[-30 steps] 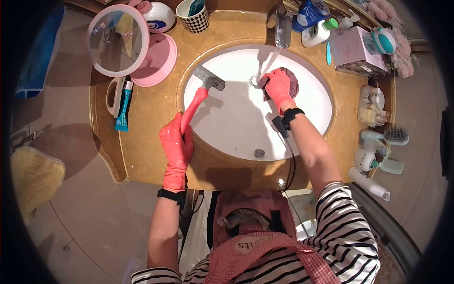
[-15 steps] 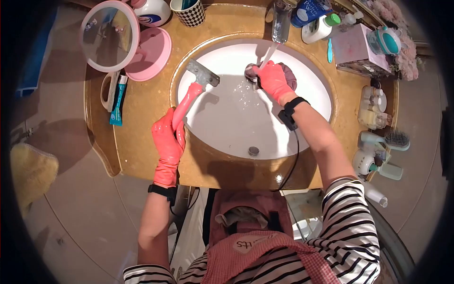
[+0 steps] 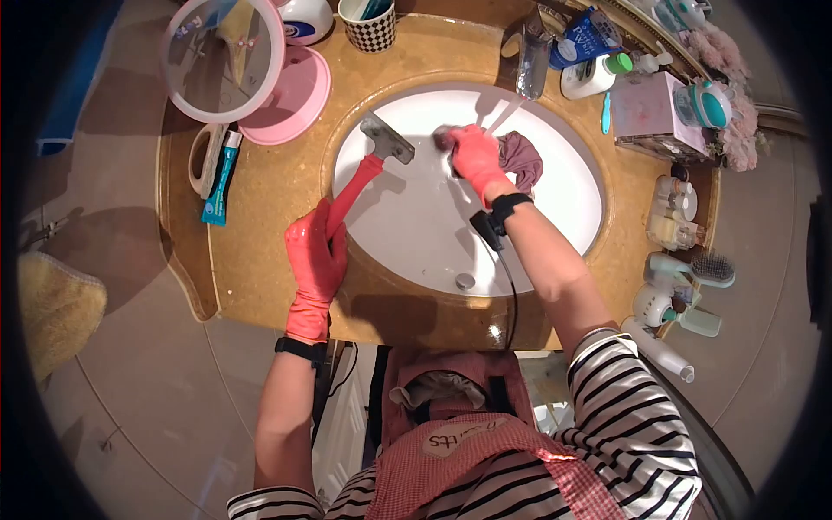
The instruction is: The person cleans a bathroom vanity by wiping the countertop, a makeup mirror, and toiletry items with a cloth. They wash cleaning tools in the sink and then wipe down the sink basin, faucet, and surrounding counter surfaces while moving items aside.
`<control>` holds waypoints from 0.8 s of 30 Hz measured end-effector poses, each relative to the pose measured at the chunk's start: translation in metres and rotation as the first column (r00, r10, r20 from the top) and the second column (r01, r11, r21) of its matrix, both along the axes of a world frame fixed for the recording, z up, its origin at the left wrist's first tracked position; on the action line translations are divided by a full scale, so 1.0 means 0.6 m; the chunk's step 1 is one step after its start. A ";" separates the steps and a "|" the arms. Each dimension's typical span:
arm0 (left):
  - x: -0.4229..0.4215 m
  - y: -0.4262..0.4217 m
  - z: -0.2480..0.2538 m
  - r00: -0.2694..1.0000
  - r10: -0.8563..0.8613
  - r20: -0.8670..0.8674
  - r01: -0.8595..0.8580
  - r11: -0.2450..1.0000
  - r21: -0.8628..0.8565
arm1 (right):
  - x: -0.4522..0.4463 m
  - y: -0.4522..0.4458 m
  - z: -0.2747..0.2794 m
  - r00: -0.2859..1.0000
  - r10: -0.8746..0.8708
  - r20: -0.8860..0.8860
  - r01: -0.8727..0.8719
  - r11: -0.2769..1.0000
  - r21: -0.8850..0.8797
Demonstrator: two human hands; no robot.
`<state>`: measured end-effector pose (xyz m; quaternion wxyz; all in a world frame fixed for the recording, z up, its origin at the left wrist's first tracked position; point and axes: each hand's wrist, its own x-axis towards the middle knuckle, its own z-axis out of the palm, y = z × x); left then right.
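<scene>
My left hand, in a pink rubber glove, is closed round the pink handle of a scraper. Its wide grey metal head is held over the left side of the white sink. My right hand, gloved the same, is closed on a wet mauve cloth inside the sink. The cloth's bulk trails to the right of the hand, while a dark bunched bit shows at the fingertips. From the tap a stream of water runs down beside the right hand. The glove hides part of the cloth.
A round mirror, a checkered cup and a toothpaste tube stand or lie on the counter's left. At the right are a white bottle, a tissue box and a hairbrush. A drain plug sits in the sink.
My right hand has shifted left and slightly down, drawing its fingers away from the stream. The cloth now spreads out further behind it. The scraper stays in my left hand, turned slightly.
</scene>
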<state>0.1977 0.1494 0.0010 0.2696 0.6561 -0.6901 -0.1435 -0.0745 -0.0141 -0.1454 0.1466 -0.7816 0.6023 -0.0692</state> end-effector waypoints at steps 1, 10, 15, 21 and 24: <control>0.003 -0.004 -0.001 1.000 0.000 0.005 0.000 1.000 -0.009 | 0.006 0.002 0.002 0.993 0.110 0.044 -0.110 0.994 -0.005; 0.005 0.008 -0.020 0.993 -0.022 0.115 0.036 0.992 -0.124 | -0.052 -0.006 0.021 0.978 0.166 -0.129 -0.166 0.986 0.010; 0.005 -0.001 -0.008 1.000 -0.005 -0.027 0.005 1.000 -0.013 | -0.039 0.048 0.044 0.887 -0.436 -0.152 0.462 0.848 0.259; -0.002 -0.004 -0.001 0.997 0.018 0.080 -0.005 0.986 -0.165 | 0.017 -0.005 0.026 0.917 -0.382 -0.110 0.397 0.896 0.199; -0.004 -0.003 -0.004 0.990 0.037 0.136 -0.014 0.987 -0.162 | 0.021 0.008 -0.004 0.973 -0.221 0.061 0.222 0.975 -0.001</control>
